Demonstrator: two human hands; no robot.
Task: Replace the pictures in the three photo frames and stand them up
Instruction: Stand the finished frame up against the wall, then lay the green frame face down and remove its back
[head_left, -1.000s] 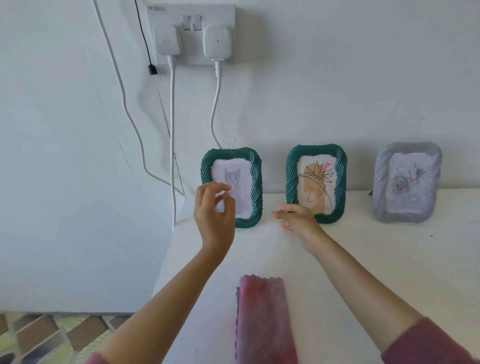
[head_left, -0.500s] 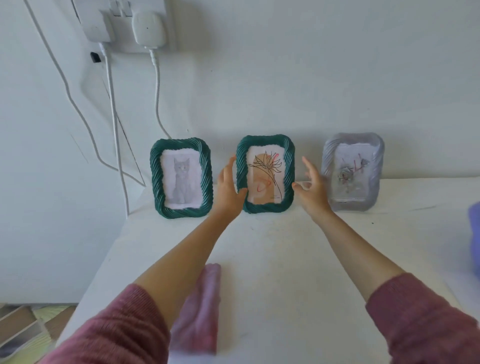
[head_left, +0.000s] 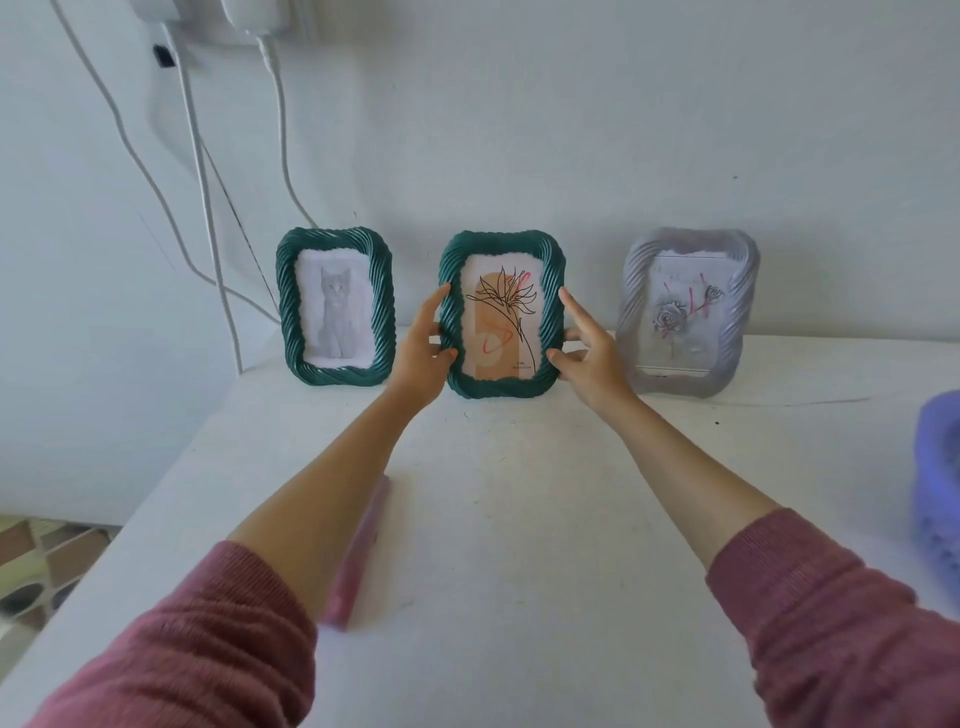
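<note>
While it stands upright at the rear of the white table (head_left: 519, 519), near the wall, the middle green frame (head_left: 500, 387) lies directly between the two hands, its flower drawing facing the camera. Left hand (head_left: 422, 349): thumb pressed on the front of the lower left border, fingers reaching up along and behind the left edge, so the frame is pinched. Right hand (head_left: 589, 358): thumb on the front of the lower right border, forefinger laid up the right edge, remaining fingers behind, likewise pinching. Whether the frame's lower edge rests on the tabletop cannot be told. Cat frame (head_left: 335, 306): green, upright, just left of the left hand and apart from it. Grey frame (head_left: 688, 312): rose picture, upright, just right of the right hand. Pink item (head_left: 358, 561): flat on the table, partly hidden under the left forearm. Violet object (head_left: 940, 493): at the right margin. White cables (head_left: 207, 208): hanging down the wall at upper left.
</note>
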